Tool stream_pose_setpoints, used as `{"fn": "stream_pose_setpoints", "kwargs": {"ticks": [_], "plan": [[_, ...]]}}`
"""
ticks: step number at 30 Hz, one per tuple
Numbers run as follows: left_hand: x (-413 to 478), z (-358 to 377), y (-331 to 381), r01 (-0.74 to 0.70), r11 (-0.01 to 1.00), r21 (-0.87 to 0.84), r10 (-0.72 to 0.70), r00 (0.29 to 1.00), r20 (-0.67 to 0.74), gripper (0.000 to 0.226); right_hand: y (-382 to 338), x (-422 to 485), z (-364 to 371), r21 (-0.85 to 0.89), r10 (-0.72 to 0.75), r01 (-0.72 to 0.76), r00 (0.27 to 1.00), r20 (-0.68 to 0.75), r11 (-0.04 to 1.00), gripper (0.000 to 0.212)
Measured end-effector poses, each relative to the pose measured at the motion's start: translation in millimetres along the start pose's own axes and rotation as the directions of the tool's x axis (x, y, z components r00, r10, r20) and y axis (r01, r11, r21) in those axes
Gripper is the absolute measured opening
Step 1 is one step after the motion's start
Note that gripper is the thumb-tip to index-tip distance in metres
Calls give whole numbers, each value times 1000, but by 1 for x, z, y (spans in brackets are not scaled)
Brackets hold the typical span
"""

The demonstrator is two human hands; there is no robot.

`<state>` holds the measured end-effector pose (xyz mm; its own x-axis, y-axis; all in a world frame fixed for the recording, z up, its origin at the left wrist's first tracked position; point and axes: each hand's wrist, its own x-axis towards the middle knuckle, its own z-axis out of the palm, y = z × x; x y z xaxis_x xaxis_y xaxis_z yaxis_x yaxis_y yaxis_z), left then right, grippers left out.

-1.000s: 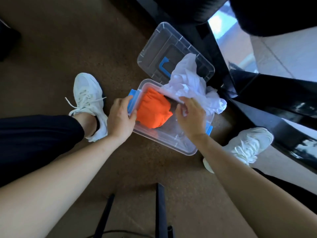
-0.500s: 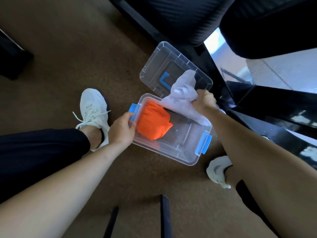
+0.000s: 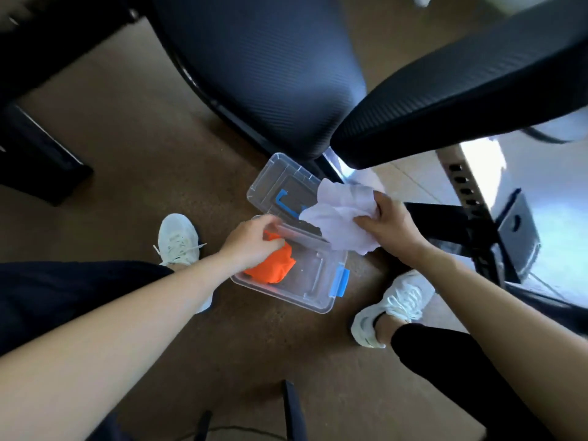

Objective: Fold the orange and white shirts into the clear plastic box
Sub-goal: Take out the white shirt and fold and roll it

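The clear plastic box (image 3: 313, 306) is sitting open on the brown carpet (image 3: 133, 148), between the person's two white shoes. The orange shirt (image 3: 275, 270) is lying bunched inside the box, filling its left half, while the right half is showing bare plastic down to the blue latch (image 3: 339, 283) on the right end wall.

The left hand (image 3: 251, 243) is reaching over the left end of the box, covering part of the orange shirt, with its fingers bent at the far rim. Whether those fingers are gripping the rim or the cloth cannot be told.

The right hand (image 3: 389, 226) is clutching the white shirt (image 3: 337, 214), fingers curled tightly into the crumpled cloth. It is holding the shirt above the far right corner of the box, and the cloth is hanging over the far rim there.

The box lid (image 3: 276, 179) is lying flat on the carpet just behind the box, partly under the white shirt. A black chair seat (image 3: 270, 68) is looming beyond the lid. The left shoe (image 3: 178, 240) is standing to the left of the box, the right shoe (image 3: 394, 307) to its right.
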<state>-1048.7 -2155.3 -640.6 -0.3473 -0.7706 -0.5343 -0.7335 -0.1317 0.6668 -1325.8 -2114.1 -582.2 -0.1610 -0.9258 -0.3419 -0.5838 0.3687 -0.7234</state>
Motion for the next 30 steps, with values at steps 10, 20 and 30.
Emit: {"fn": "stream_pose_setpoints", "kwargs": {"ticks": [10,20,30], "plan": [[-112,-34,104,-451,879,-153,438,892,-116,20,-84,-132,-49,539,-62,39,998,25,842,55],[-199,-62,147,-555,697,-454,540,823,-177,6,-79,-215,-25,343,64,-16,989,-130,939,65],[-221,-61,130,-480,839,-257,517,849,104,13,-109,-237,-9,436,-126,210,969,-215,875,9]]}}
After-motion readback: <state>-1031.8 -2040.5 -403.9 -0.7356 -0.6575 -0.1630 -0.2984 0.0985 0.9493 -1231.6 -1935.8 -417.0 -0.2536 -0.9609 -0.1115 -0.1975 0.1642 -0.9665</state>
